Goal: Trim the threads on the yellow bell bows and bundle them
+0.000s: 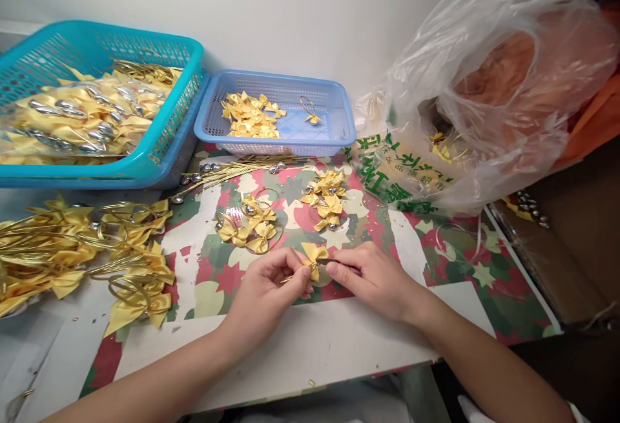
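Observation:
Near the middle of the table's front part, my left hand (275, 284) pinches a yellow bow (314, 259) with a gold cord at its lower left side. My right hand (372, 278) is closed around a small dark tool (334, 261), whose tip touches the bow from the right. Most of the tool is hidden by the fingers. Just beyond the hands lie two small groups of yellow bows with gold loops and silver beads, one at the left (254, 224) and one at the right (325, 200).
A teal basket (167, 103) with bagged bows stands back left, beside a blue basket (276, 145) holding small bows. Gold cords (232, 171) lie before them. Many bows with cords (58, 248) are piled at left. A clear plastic bag (484, 145) fills the right.

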`<state>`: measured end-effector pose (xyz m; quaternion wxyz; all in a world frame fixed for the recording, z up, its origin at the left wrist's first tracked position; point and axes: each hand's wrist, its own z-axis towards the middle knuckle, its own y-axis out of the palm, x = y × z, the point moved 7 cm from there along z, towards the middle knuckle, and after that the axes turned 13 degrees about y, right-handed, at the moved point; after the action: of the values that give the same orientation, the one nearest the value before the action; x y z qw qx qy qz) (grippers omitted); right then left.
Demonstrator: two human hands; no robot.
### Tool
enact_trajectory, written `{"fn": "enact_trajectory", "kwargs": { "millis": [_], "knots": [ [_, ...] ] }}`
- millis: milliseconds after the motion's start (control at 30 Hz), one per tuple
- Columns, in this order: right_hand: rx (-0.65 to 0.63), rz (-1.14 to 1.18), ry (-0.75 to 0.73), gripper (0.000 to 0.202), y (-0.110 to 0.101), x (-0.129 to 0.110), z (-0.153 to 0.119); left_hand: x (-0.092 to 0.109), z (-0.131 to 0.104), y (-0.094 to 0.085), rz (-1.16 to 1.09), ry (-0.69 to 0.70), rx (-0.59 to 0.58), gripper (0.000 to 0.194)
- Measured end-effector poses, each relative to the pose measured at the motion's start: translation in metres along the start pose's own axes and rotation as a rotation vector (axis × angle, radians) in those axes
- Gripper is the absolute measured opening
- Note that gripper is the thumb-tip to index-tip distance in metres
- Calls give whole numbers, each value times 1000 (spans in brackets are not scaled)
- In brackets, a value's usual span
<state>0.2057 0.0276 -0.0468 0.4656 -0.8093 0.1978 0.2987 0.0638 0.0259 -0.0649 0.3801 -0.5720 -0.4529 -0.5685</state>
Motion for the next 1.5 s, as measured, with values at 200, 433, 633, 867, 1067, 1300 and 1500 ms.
{"fn": "enact_trajectory", "kwargs": {
  "millis": [200,433,633,867,1067,1300,1500],
  "knots": [
    [-2,2,16,44,0,0,-1,1,1,-4,40,5,13,26],
    [15,118,54,43,-6,8,1,21,0,-3,405,277,-107,20],
    [343,121,108,27,-39,18,-1,63,-16,2,1007,865,-170,13],
    [473,45,77,25,-46,16,-2,73,-6,-16,1149,797,-114,22],
    [446,61,70,28,-42,16,-1,62,3,-25,1211,708,-255,16],
    [392,102,89,31,-37,17,1,82,7,-39,1387,737,-146,16],
    [393,99,83,29,-37,17,1,83,13,-63,1499,466,118,51]
  ]
}}
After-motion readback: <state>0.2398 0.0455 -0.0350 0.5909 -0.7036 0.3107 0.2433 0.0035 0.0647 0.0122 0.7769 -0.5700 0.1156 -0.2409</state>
